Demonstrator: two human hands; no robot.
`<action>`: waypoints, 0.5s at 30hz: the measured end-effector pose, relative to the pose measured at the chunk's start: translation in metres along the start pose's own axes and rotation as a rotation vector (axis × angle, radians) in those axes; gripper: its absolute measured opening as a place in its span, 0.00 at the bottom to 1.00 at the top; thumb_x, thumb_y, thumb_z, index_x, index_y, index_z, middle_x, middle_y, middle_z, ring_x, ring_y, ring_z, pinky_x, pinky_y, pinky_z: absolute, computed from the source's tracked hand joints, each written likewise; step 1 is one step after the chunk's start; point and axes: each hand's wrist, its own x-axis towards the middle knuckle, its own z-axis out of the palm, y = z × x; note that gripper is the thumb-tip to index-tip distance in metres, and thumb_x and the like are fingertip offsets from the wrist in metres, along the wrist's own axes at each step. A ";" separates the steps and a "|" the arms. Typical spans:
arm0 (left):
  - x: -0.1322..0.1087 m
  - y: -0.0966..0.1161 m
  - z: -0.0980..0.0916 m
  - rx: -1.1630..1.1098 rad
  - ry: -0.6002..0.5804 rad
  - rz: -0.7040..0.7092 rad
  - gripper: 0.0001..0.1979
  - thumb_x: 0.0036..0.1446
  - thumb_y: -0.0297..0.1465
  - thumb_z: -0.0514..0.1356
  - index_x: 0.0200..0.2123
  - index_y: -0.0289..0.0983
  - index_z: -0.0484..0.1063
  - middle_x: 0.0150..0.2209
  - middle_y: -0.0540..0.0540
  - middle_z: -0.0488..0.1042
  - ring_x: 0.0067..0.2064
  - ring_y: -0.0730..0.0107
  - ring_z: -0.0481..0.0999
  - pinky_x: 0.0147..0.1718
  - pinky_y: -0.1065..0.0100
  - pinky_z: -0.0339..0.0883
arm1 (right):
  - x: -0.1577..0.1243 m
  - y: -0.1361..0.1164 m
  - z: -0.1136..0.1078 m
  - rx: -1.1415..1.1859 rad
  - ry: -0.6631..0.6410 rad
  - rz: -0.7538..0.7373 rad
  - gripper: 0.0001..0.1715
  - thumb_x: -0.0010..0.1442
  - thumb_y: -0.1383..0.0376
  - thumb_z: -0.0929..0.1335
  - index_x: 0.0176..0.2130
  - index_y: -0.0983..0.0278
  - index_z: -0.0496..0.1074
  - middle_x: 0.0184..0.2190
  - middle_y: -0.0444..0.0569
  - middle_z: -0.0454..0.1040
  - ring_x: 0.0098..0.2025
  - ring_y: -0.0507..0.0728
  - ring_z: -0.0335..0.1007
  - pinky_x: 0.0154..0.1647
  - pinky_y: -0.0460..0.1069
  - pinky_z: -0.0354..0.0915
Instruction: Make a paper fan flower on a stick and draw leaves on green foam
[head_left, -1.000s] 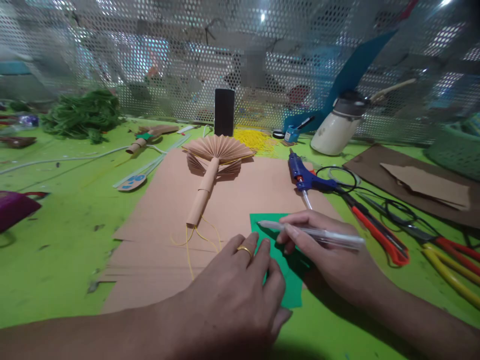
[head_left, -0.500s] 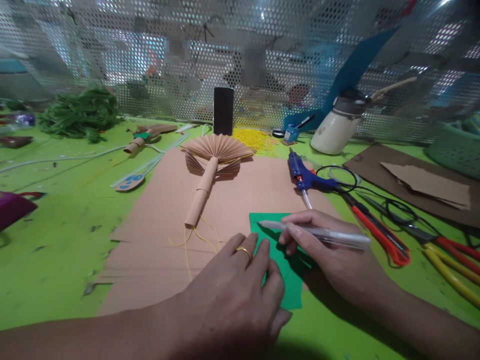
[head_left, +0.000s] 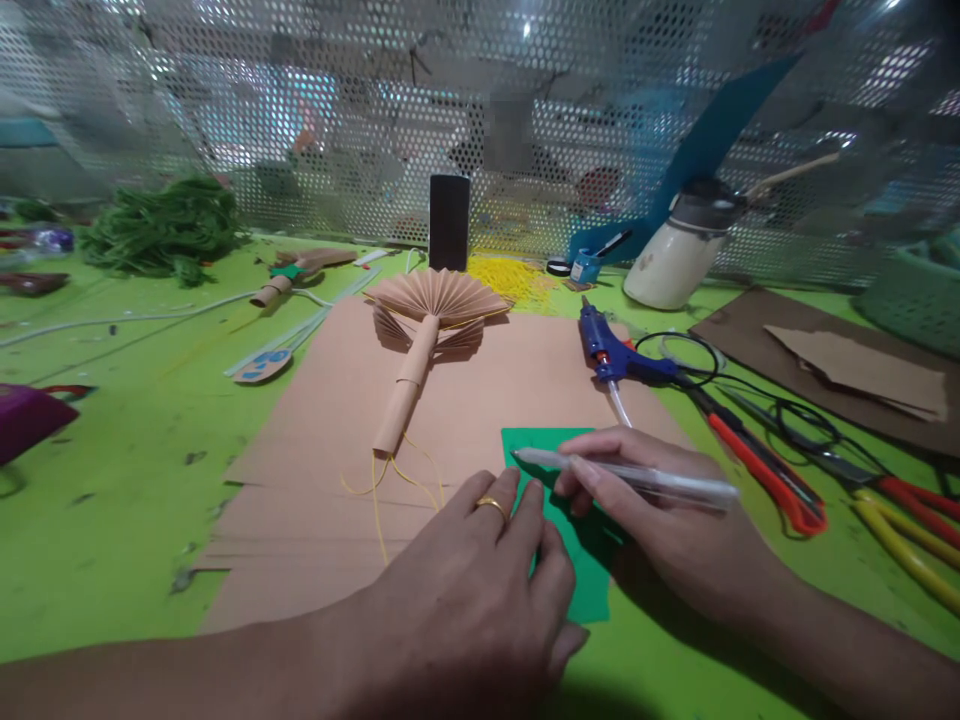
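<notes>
In the head view, a green paper sheet (head_left: 585, 570) lies partly over the front of the brown paper. My left hand (head_left: 487, 580), with a ring on one finger, rests on the green sheet, its fingers slightly bent and apart. A pen with a clear barrel (head_left: 645, 475) is pinched in my right hand (head_left: 652, 510). The pen's tip is at the upper left part of the green sheet, but whether it touches is too small to tell. Beyond my left hand sits a folded brown paper fan (head_left: 416, 360) with a rolled handle and yellow strings.
Stacked brown paper (head_left: 300, 430) covers the middle of the green table. To the right are a blue glue gun (head_left: 611, 350), a red cutter knife (head_left: 765, 475) and scissors (head_left: 900, 520). Farther back stand a phone (head_left: 448, 222), yellow shreds (head_left: 502, 280) and a white jug (head_left: 667, 260).
The pen tip has shifted slightly down and left on the green sheet, and my right hand has moved a little with it. My left hand stays on the sheet. The whole view has shifted slightly.
</notes>
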 end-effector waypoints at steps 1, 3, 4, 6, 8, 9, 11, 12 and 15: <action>0.000 0.000 0.000 -0.002 0.006 0.002 0.20 0.64 0.41 0.53 0.45 0.28 0.72 0.46 0.27 0.76 0.49 0.40 0.76 0.45 0.45 0.71 | 0.000 0.000 0.000 -0.001 -0.002 0.003 0.09 0.62 0.59 0.67 0.38 0.62 0.75 0.30 0.46 0.78 0.31 0.52 0.73 0.33 0.45 0.70; -0.001 0.000 0.002 -0.003 0.033 0.006 0.20 0.63 0.41 0.53 0.44 0.29 0.72 0.45 0.27 0.76 0.48 0.41 0.76 0.45 0.45 0.70 | -0.001 0.001 0.000 -0.001 -0.002 0.010 0.10 0.62 0.59 0.68 0.38 0.61 0.75 0.30 0.46 0.78 0.31 0.52 0.73 0.33 0.45 0.70; -0.001 0.000 0.002 -0.005 0.041 0.009 0.19 0.63 0.41 0.53 0.43 0.29 0.71 0.44 0.27 0.76 0.47 0.42 0.77 0.46 0.45 0.70 | -0.001 0.001 0.000 0.000 -0.003 0.012 0.10 0.62 0.59 0.68 0.38 0.61 0.75 0.30 0.46 0.78 0.30 0.52 0.73 0.32 0.45 0.70; 0.000 0.000 0.003 -0.005 0.042 0.010 0.19 0.64 0.41 0.53 0.43 0.30 0.71 0.44 0.27 0.76 0.47 0.43 0.77 0.45 0.45 0.70 | -0.001 0.001 0.000 -0.002 -0.009 0.015 0.10 0.62 0.59 0.67 0.38 0.62 0.75 0.30 0.46 0.78 0.31 0.52 0.73 0.32 0.45 0.70; 0.000 0.000 0.002 0.003 0.033 0.008 0.20 0.64 0.41 0.52 0.44 0.30 0.71 0.46 0.26 0.75 0.47 0.43 0.77 0.46 0.45 0.70 | -0.001 0.001 0.000 -0.003 -0.015 0.016 0.10 0.62 0.59 0.67 0.38 0.61 0.75 0.30 0.46 0.78 0.31 0.53 0.73 0.32 0.46 0.70; 0.000 0.000 0.002 0.007 0.026 0.004 0.20 0.65 0.41 0.52 0.44 0.30 0.71 0.47 0.26 0.75 0.47 0.44 0.77 0.46 0.45 0.69 | -0.001 0.001 -0.001 -0.004 -0.018 0.018 0.10 0.62 0.58 0.67 0.38 0.61 0.75 0.30 0.46 0.78 0.31 0.53 0.73 0.33 0.46 0.70; 0.000 -0.001 0.001 0.011 0.023 -0.001 0.20 0.65 0.41 0.52 0.45 0.29 0.71 0.48 0.26 0.75 0.48 0.44 0.77 0.48 0.45 0.69 | -0.001 0.002 -0.001 -0.004 -0.022 0.021 0.10 0.62 0.58 0.67 0.38 0.61 0.75 0.30 0.46 0.78 0.31 0.53 0.73 0.33 0.46 0.70; 0.000 -0.001 0.001 0.009 0.026 0.001 0.20 0.64 0.41 0.52 0.45 0.29 0.71 0.48 0.26 0.75 0.48 0.44 0.77 0.48 0.46 0.69 | -0.001 0.002 -0.001 -0.004 -0.023 0.020 0.10 0.62 0.58 0.68 0.38 0.61 0.75 0.30 0.46 0.78 0.31 0.53 0.73 0.33 0.46 0.70; 0.001 -0.002 0.001 -0.001 0.033 0.015 0.20 0.63 0.41 0.54 0.44 0.29 0.71 0.46 0.27 0.76 0.46 0.44 0.78 0.46 0.46 0.71 | -0.001 0.002 -0.001 0.006 -0.017 0.024 0.09 0.62 0.59 0.68 0.39 0.61 0.76 0.30 0.46 0.78 0.31 0.53 0.73 0.33 0.46 0.69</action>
